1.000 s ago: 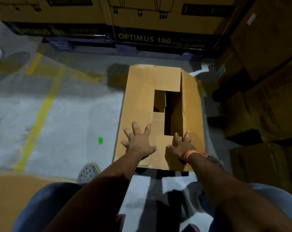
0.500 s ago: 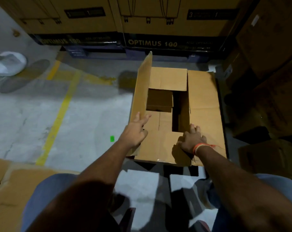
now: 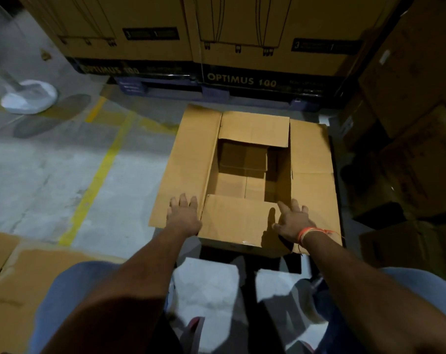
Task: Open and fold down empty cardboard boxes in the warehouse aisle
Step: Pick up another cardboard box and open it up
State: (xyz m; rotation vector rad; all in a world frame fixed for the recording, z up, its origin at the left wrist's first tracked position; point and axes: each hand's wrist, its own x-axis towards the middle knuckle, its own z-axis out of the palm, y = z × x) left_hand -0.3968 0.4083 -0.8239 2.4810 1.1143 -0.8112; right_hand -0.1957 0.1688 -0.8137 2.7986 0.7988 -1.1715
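Observation:
A brown cardboard box (image 3: 311, 190) stands on the concrete floor in front of me, its top open. The long left flap (image 3: 188, 162) and the long right flap are spread outward. The near short flap (image 3: 234, 221) and the far short flap (image 3: 255, 127) lie inward over the opening. Smaller cardboard pieces lie inside. My left hand (image 3: 183, 215) rests flat on the near end of the left flap, fingers spread. My right hand (image 3: 293, 218), with an orange wrist thread, presses on the near right corner, where the near flap meets the right flap.
Large printed cartons marked OPTIMUS 100 (image 3: 242, 80) stand on a pallet right behind the box. More stacked cartons (image 3: 416, 123) crowd the right side. Flattened cardboard (image 3: 17, 277) lies at the lower left. A white round stand base (image 3: 29, 97) and yellow floor lines (image 3: 99, 172) are at left.
The left flap, raised upright half a second ago, now lies spread outward under my left hand. The right flap has also opened out. The view has shifted closer.

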